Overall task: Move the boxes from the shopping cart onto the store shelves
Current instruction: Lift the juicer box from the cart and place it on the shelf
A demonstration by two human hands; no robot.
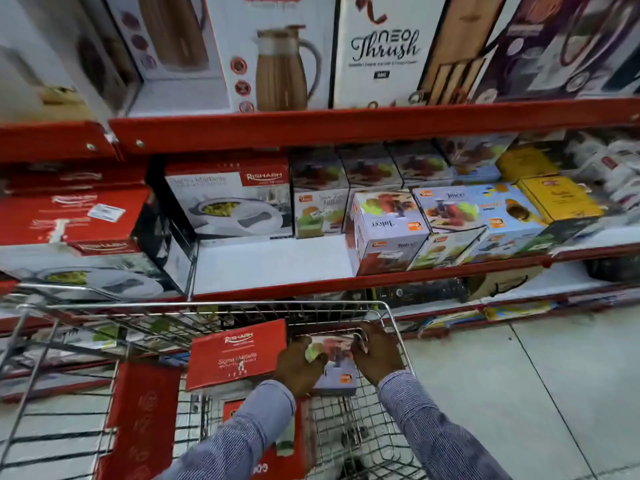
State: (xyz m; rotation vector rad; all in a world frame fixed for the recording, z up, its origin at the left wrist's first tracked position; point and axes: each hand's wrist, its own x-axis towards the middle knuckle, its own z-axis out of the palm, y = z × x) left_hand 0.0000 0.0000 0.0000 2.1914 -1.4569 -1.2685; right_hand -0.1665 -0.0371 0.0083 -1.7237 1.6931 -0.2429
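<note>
**Lifting the small juicer box out of the cart**

We take the shopping cart [381, 308] as our landmark. Inside it, against its far right corner, sits the small juicer box [337, 370], pale with fruit pictures and an orange logo patch. Our left hand [299, 367] presses on the box's left face and our right hand [375, 353] on its right face, the fingers [358, 344] of both curled over the top edges and clamped on the box. It appears to be still down inside the basket.

To do this step well, we judge that we should keep both palms flat and square, raise the box straight up until it clears the cart's wire rim, and only then swing it forward. Just beyond the cart's far rim, the middle shelf [270, 263] has a bare white stretch, with matching juicer boxes [386, 230] at its right end, one reading "Juicer". That gap looks like the natural place, label facing out.

To the left of the held box in the cart stands a red box [239, 355] marked "Rishabh" and what looks like "Sigma Marbelle"; more red boxes lie nearer us. The same "Rishabh" brand shows on a shelf carton [228, 199] beyond the cart. Higher still, a white carton [384, 50] reads "Neo Thrush".
</note>
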